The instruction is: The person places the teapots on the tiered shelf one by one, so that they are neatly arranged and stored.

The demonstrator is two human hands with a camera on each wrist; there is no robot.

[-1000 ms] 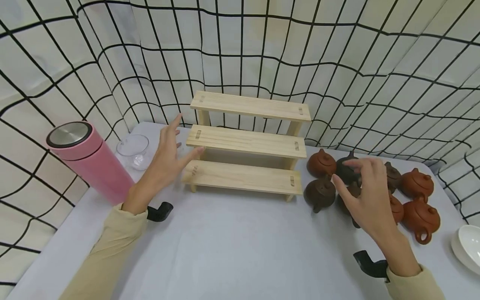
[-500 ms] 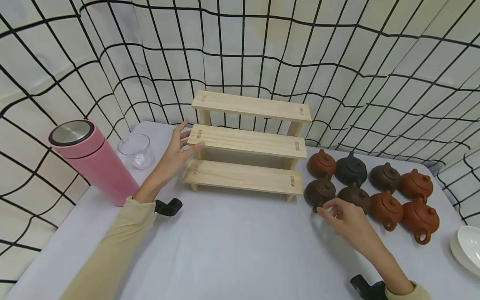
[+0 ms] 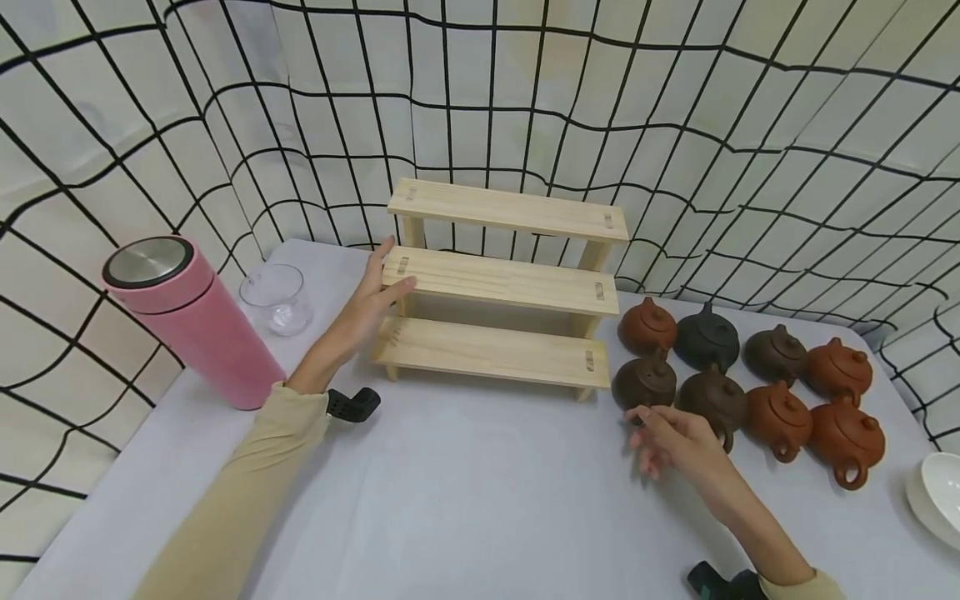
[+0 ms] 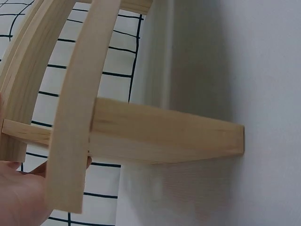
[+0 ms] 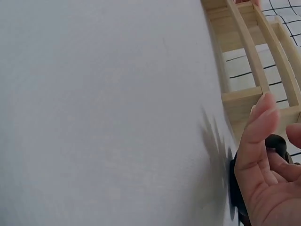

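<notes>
My left hand point(image 3: 363, 304) holds the left end of the middle board of a three-tier wooden shelf point(image 3: 498, 279), thumb over the front edge and fingers behind. The left wrist view shows part of that hand point(image 4: 23, 195) beside the boards. At the front left of a teapot group, my right hand point(image 3: 678, 442) has its thumb and index finger at the handle of a dark brown teapot point(image 3: 643, 382), the other fingers hanging loosely below. In the right wrist view the dark handle point(image 5: 276, 143) shows between thumb and index finger of the right hand point(image 5: 268, 179).
Several more brown, reddish and black teapots point(image 3: 778, 415) stand close together on the right. A white bowl point(image 3: 937, 496) is at the right edge. On the left stand a pink thermos point(image 3: 213, 333) and a glass cup point(image 3: 276, 296). Black wire mesh point(image 3: 495, 108) surrounds the white table.
My left hand has moved right onto the middle board's end. The right hand has come down from above the teapots to the front left teapot's handle.
</notes>
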